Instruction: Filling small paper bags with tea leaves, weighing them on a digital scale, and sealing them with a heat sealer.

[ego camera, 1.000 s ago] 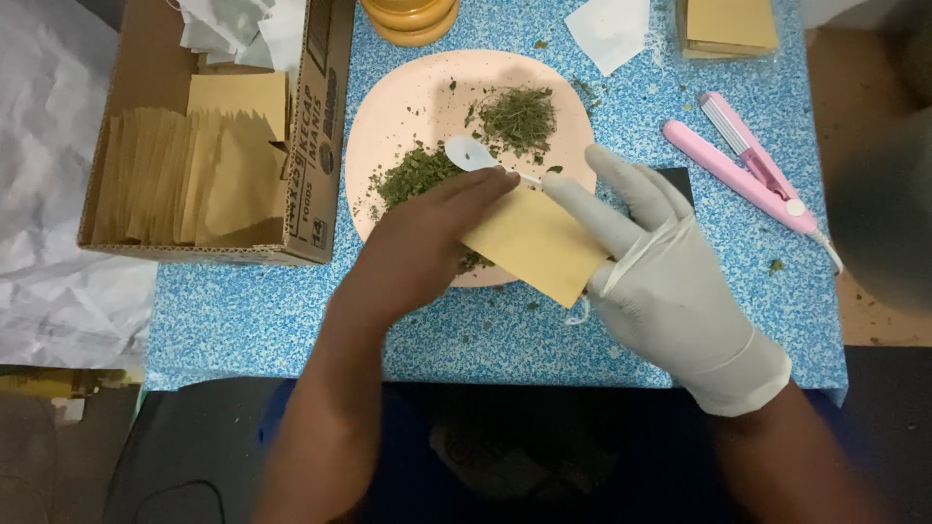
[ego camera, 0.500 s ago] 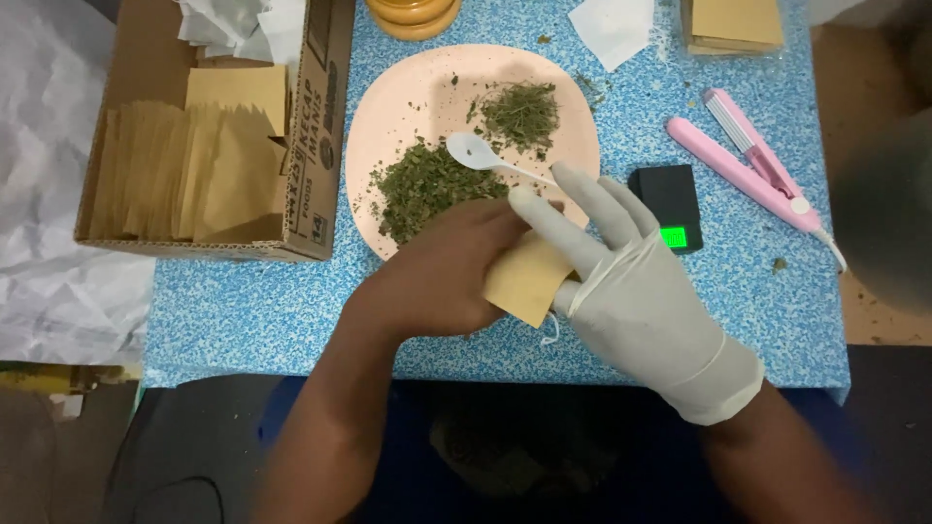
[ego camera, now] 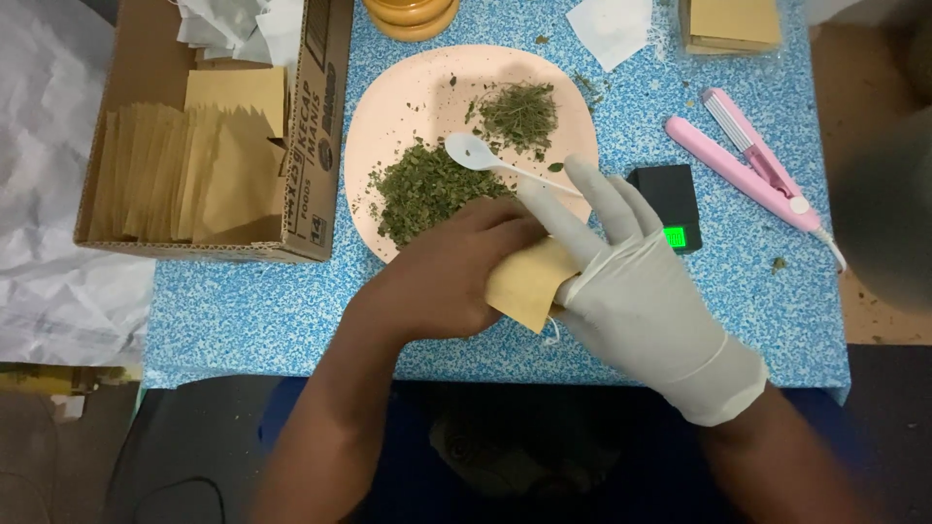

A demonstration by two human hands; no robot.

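The bare left hand and the white-gloved right hand meet over the blue speckled bench, both closed in a grip on a small tan paper pouch held between them. The pouch sits at 6 o'clock from the round pale pink plate, which carries two heaps of dried green herb and a white plastic spoon. A small black scale lies at 3 o'clock of the plate, with a pink heat sealer beyond it. A cardboard box of tan pouches stands at 9 o'clock.
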